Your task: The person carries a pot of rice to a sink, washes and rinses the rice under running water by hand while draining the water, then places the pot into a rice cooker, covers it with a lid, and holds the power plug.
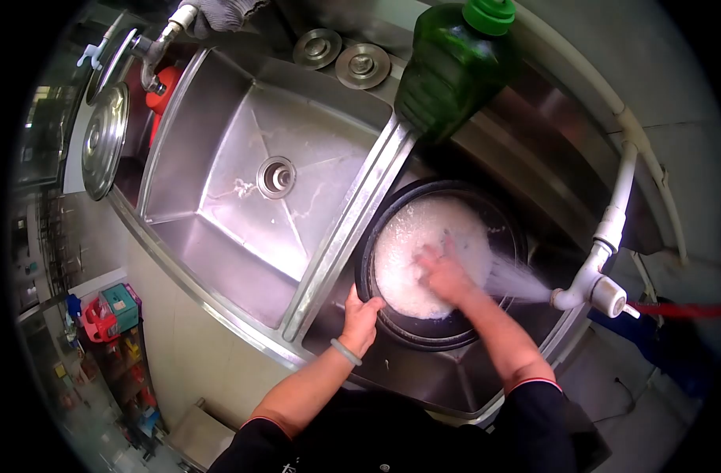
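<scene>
A round black pot (366,272) stands in the right-hand sink basin, with frothy white liquid (404,236) in it. My left hand (360,319) is closed on the pot's near left rim, thumb on top. My right hand (445,274) reaches inside the pot, its fingers apart and partly sunk in the froth. Foam and motion blur hide the fingertips, and I see nothing held there. From a white tap (585,293) on the right, a spray of water (518,277) runs into the pot beside my right hand.
A steel basin (242,197) with a drain lies left of the divider. Behind stand a large green bottle (447,75) and two round metal strainers (362,65). At the far left are a metal lid (106,142) and another tap (149,67). A red hose (683,310) extends right.
</scene>
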A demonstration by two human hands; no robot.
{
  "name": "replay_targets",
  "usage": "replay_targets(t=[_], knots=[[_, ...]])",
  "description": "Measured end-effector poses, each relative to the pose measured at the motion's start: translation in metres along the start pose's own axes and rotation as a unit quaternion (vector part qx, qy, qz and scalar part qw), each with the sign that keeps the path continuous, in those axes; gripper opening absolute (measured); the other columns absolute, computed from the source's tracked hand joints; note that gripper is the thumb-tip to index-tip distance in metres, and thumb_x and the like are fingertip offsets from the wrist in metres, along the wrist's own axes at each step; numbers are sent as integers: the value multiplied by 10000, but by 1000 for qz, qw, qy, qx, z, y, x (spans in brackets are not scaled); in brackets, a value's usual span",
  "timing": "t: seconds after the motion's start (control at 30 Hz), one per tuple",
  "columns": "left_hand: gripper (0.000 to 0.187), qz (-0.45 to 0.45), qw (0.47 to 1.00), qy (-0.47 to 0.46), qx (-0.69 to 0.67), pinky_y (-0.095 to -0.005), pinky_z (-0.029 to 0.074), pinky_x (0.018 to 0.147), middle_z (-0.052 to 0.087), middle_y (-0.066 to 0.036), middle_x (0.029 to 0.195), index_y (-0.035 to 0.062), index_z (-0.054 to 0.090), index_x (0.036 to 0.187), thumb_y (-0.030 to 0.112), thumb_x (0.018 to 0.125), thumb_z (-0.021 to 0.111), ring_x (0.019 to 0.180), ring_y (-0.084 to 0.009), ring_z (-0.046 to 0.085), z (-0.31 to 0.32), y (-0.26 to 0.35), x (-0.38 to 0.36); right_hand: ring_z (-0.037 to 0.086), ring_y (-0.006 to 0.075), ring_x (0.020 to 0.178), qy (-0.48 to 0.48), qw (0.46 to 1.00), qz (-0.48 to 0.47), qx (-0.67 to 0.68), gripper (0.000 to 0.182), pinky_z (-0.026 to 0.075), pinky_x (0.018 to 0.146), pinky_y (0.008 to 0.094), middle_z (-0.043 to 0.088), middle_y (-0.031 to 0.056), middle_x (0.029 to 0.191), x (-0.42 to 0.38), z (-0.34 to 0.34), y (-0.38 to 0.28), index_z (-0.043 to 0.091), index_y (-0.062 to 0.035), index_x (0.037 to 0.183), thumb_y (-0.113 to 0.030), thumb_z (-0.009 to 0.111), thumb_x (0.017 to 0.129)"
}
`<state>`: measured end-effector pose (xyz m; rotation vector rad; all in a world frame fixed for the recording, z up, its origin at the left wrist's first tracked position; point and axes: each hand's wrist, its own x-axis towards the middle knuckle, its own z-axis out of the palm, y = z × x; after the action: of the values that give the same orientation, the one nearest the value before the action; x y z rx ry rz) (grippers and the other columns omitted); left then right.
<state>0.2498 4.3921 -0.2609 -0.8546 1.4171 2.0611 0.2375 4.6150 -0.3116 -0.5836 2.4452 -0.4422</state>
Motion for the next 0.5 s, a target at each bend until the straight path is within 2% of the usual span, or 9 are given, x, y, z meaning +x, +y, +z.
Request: replay_targets(t=[0.07,0.17,0.23,0.27,0.33,0.4,0.43,0.47,0.5], knots=[[491,-11,1000,-6,4,-298,519,831,651,-63,1089,26,547,1205,-184,766,485,935,-164,632,-2,0,-1,317,321,1406,-31,998,40,-31,357,253,1122,629,472,72,1432,-23,-34,16,693,-141,1143,-218,631,800],[531,-10,1000,0,-17,-291,523,779,662,-47,1053,45,563,1226,-174,747,496,873,-142,624,3,4,-4,382,337,1364,146,970,185,56,464,308,1133,517,482,140,1417,-48,-8,50,639,-96,1230,-253,640,794],[519,-3,1000,5,-23,-292,522,784,661,-48,1045,44,568,1217,-171,749,502,865,-147,624,2,1,-4,470,450,1256,227,902,243,275,717,330,1126,453,404,263,1434,-58,35,58,469,-15,1369,-399,692,807],[520,-5,1000,10,-25,-293,522,787,661,-47,1043,44,570,1212,-173,744,504,863,-152,624,1,-2,-4,470,450,1256,226,903,241,275,717,330,1126,453,404,263,1434,-55,53,49,469,-15,1369,-399,692,807],[521,-10,1000,14,-26,-294,523,789,660,-47,1040,43,573,1208,-174,739,506,861,-156,625,-2,-5,-4,424,435,1309,120,777,514,344,897,325,1126,444,340,286,1479,-42,87,13,317,69,1436,-422,736,813],[496,-7,1000,8,-15,-293,517,823,656,-63,1066,33,552,1201,-182,757,499,928,-153,628,-2,-6,-5,366,377,1373,167,550,541,614,993,321,1127,441,317,287,1500,-26,102,-29,179,90,1478,-444,727,845],[496,-7,1000,5,-16,-293,517,823,656,-63,1066,33,552,1201,-182,757,499,928,-153,628,-1,-5,-5,319,347,1404,204,486,511,680,993,311,1128,473,317,228,1524,-14,111,-44,108,22,1522,-445,699,875],[500,-7,1000,7,-14,-290,518,818,655,-61,1060,34,553,1202,-181,753,504,921,-152,627,1,-4,-4,381,367,1360,258,360,455,772,800,395,1067,509,351,194,1510,-1,106,-61,210,-60,1516,-377,649,927],[504,-7,1000,10,-10,-286,518,813,654,-59,1053,35,554,1202,-181,748,509,915,-150,626,3,-2,-4,381,367,1360,260,361,454,772,800,395,1067,509,351,194,1510,-1,95,-62,210,-60,1516,-377,649,927]])
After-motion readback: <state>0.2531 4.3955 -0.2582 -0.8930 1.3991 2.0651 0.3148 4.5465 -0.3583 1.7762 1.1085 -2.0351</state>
